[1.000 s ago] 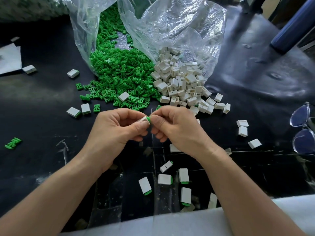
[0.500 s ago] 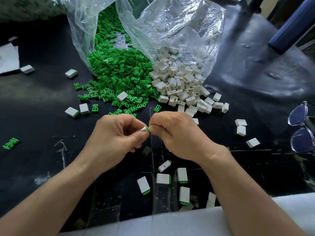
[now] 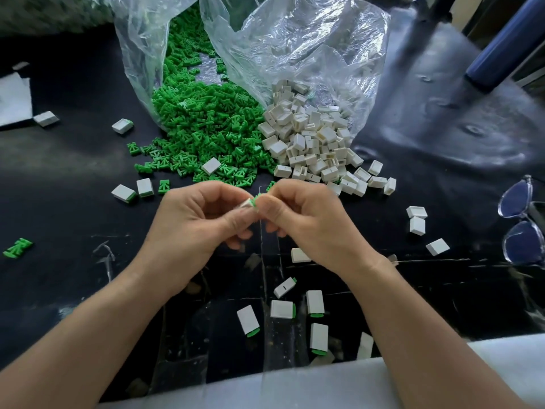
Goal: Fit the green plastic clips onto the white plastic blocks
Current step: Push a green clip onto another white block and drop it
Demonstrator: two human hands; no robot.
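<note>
The fingers [image 3: 236,220] of the left hand [image 3: 194,231] are curled tight, thumb and forefinger pinching a white block [image 3: 246,204] of which only a blurred end shows. Against that end sits a green clip [image 3: 254,201], pinched between thumb and forefinger of the right hand [image 3: 309,228], whose other fingers are folded under the palm. Clip and block touch, but the blur hides how far the clip is seated. Half a second ago the same pair was held lower in view, nearer the body. Both hands have since lifted toward the heaps, with the grips unchanged.

Just beyond the knuckles lies the heap of green clips [image 3: 203,128]. The heap of white blocks [image 3: 309,143] lies to its right, touching it, and each heap spills from one of the clear plastic bags [image 3: 309,48]. Neither heap has shifted.

Nearer the body, below the wrists, finished blocks [image 3: 282,309] with green at one end lie on the black worktop [image 3: 73,178] — laid as they were earlier. More blocks lie scattered to the left and right, and a lone clip [image 3: 17,247] lies well apart at the far left. A pair of glasses [image 3: 519,225] rests at the right edge.
</note>
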